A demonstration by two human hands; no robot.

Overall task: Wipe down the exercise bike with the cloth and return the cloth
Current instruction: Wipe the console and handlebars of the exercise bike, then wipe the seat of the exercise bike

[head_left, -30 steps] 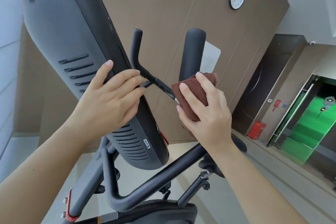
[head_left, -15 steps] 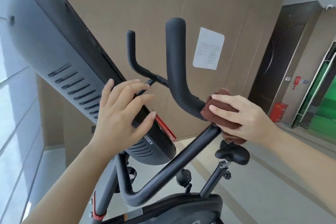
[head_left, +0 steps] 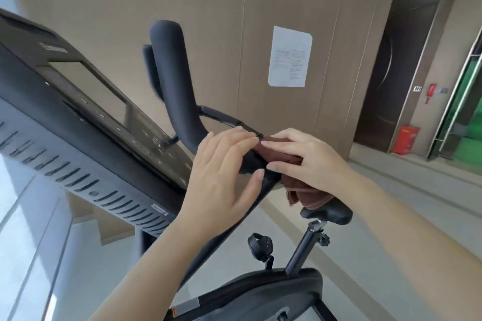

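Step in hand: wiping. The right hand (head_left: 310,161) clamps the brown terry cloth (head_left: 281,154) around the black padded handlebar (head_left: 180,101); the left hand (head_left: 221,177), fingers spread, steadies it at 9 o'clock. Next move, as judged: slide the cloth along the bar under firm grip.

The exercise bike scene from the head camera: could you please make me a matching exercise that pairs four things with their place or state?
Things:
1. cloth
2. left hand
3. saddle
4. paper sheet

Places or states:
A. stuck on the brown wall panel
B. open, fingers spread over the handlebar joint
C. brown, pressed to the handlebar under the right hand
D. black, on a post below the hanging end of the cloth

Pairs: 1-C, 2-B, 3-D, 4-A
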